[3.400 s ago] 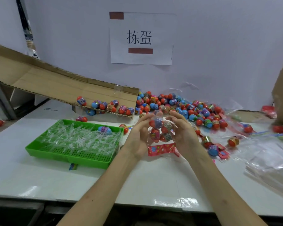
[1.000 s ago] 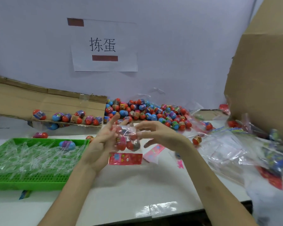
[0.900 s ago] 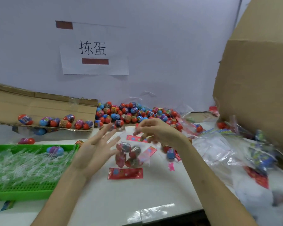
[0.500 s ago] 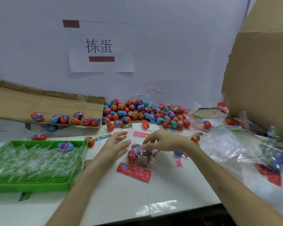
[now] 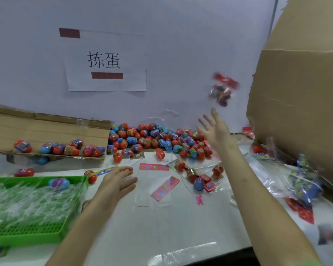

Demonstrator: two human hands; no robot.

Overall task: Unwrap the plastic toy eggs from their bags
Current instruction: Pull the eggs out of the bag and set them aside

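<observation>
Red and blue plastic toy eggs [image 5: 158, 141] lie heaped at the centre of the frame on the white table [image 5: 161, 227], against the pale wall. More eggs sit in a row on a brown cardboard flap [image 5: 46, 129] at the left. A clear plastic bag of toy eggs [image 5: 222, 91] with a red card top shows blurred in the upper right, in the air just above the right hand [image 5: 213, 131] and apart from it. That hand is raised, its grip wide open with fingers spread, holding nothing. The left hand [image 5: 119, 181] is left of centre, low over the table, its grip open and fingers relaxed, also holding nothing. A flat clear bag with a red card [image 5: 164, 187] lies on the table just right of it. A green plastic mesh tray [image 5: 37, 233] of clear wrappers fills the lower left.
</observation>
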